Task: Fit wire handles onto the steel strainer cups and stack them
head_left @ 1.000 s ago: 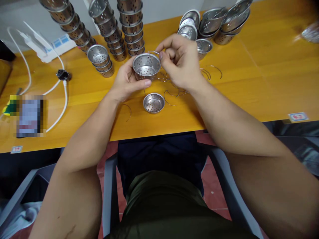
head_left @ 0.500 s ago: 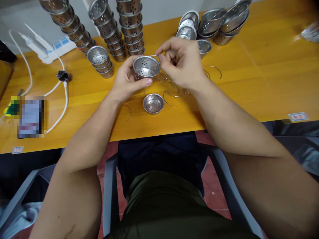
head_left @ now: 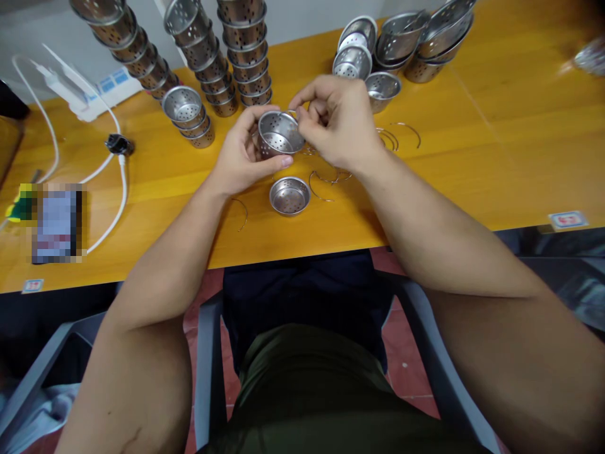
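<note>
Tilting since a second ago, our perforated cup point(head_left: 278, 133) now leans right toward the wire handle point(head_left: 297, 115).

We are gripping it mid-table in our left hand point(head_left: 242, 156) while our right hand point(head_left: 336, 120) is pinching that wire at its rim; next, probably, seating the end in a hole.

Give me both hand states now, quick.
Left hand: closed, holding the perforated steel cup.
Right hand: fingers pinched at the cup's rim, apparently on a thin wire.

The left hand point(head_left: 239, 157) grips a perforated steel cup point(head_left: 278, 133) while the right hand point(head_left: 338, 123) pinches its rim.
</note>
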Available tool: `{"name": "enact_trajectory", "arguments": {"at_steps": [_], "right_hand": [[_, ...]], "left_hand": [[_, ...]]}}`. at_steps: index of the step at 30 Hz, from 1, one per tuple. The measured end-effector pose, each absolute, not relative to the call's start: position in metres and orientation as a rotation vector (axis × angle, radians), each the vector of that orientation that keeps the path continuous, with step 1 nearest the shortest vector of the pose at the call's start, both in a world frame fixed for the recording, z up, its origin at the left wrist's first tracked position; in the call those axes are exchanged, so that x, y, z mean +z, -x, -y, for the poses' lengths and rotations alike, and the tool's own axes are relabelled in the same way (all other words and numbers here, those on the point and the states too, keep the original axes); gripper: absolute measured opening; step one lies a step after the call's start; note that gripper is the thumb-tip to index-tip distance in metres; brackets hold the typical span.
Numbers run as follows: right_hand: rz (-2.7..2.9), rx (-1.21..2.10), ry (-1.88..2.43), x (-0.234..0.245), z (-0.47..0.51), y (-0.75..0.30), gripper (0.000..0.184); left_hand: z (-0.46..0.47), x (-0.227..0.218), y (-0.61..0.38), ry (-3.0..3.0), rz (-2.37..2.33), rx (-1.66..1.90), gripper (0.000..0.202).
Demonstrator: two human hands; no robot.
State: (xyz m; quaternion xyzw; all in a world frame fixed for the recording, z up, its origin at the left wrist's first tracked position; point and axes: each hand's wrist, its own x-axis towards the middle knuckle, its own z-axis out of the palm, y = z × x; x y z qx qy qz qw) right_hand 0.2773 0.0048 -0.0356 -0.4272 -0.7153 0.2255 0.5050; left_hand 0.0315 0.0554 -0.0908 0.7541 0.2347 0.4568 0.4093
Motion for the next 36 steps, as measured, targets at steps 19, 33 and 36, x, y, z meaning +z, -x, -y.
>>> {"name": "enact_trajectory", "arguments": {"at_steps": [19,33,36], "right_hand": [[1.644,0.614,0.973,-0.033,0.008,-0.256,0.037],[1.756,1.064,0.943,-0.027,-0.010,-0.282,0.053],[1.770,1.039,0.910,-0.031,-0.014,-0.282,0.050]], "left_hand": [[-0.041,-0.081,-0.043,-1.981,-0.684,1.244,0.085],[-0.058,-0.104,-0.039,-1.851,-0.695,1.169,0.091],[-0.064,-0.109,-0.038,-1.885,-0.729,1.198,0.084]]}}
